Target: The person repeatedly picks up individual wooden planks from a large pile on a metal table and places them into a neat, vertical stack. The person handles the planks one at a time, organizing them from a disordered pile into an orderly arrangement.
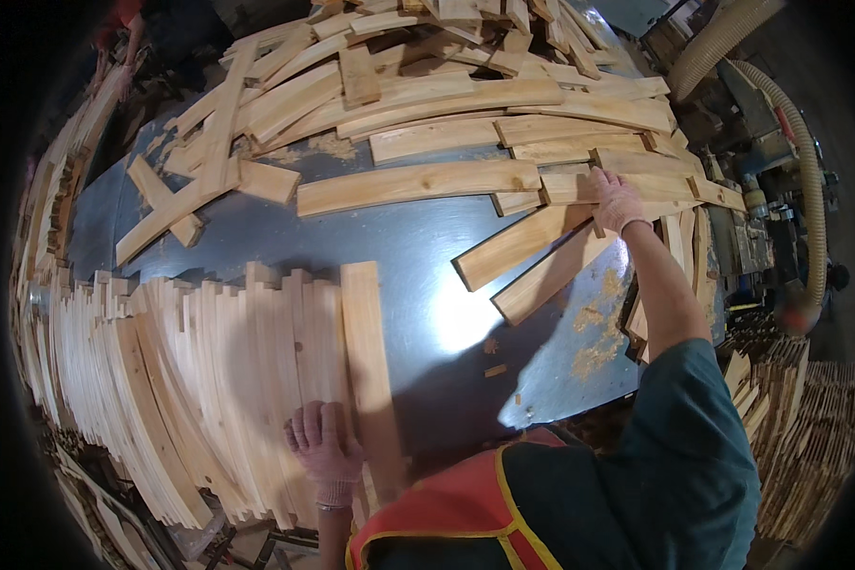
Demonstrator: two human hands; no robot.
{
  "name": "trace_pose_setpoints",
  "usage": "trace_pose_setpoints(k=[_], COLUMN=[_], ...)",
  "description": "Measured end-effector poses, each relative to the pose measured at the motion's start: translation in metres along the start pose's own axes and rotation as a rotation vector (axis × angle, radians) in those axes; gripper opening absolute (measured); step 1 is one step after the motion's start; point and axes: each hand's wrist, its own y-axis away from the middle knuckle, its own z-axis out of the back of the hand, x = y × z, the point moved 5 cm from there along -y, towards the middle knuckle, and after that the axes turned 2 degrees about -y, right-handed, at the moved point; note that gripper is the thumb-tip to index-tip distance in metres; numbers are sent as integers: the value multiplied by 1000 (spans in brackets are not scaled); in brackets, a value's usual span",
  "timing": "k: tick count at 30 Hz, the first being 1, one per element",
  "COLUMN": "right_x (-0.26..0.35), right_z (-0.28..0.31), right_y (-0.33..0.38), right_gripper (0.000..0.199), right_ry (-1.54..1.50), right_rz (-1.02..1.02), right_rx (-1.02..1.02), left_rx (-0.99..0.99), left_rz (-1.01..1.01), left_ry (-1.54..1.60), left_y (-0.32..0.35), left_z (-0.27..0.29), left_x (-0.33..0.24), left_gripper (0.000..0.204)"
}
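My right hand (618, 202), in a pale pinkish knit glove, reaches across the metal table with its fingers closed over the end of a wooden board (657, 186). Two more boards, one upper (522, 249) and one lower (551, 277), fan out toward me from beneath that hand; its thumb is hard to make out. My left hand (325, 446), gloved alike, lies with fingers extended on a tight row of boards (266, 351) standing side by side. A wider board (367, 351) flanks that row on its right.
A loose heap of boards (446, 95) covers the far side of the blue-grey metal table (427, 228). Sawdust (598, 328) is scattered on it. Stacked wood (807, 446) stands at right, below a ribbed hose (812, 190). Another person's arm (128, 47) shows at far left.
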Motion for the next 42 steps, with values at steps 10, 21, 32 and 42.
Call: trace_pose_setpoints(k=[10, 21, 32, 42], right_x=[30, 141, 280, 205], right_z=[23, 150, 34, -22], right_y=[-21, 52, 63, 290], right_gripper=[88, 77, 118, 80], right_ry=[299, -591, -395, -1886], right_rz=[426, 997, 568, 232], right_rx=[384, 278, 17, 782], left_rx=[343, 22, 25, -57], left_rz=[-24, 29, 97, 112], left_ry=[-51, -236, -280, 40], left_y=[48, 53, 114, 133], left_z=[-43, 4, 2, 9], left_x=[-86, -79, -29, -16], left_gripper=[74, 59, 63, 66])
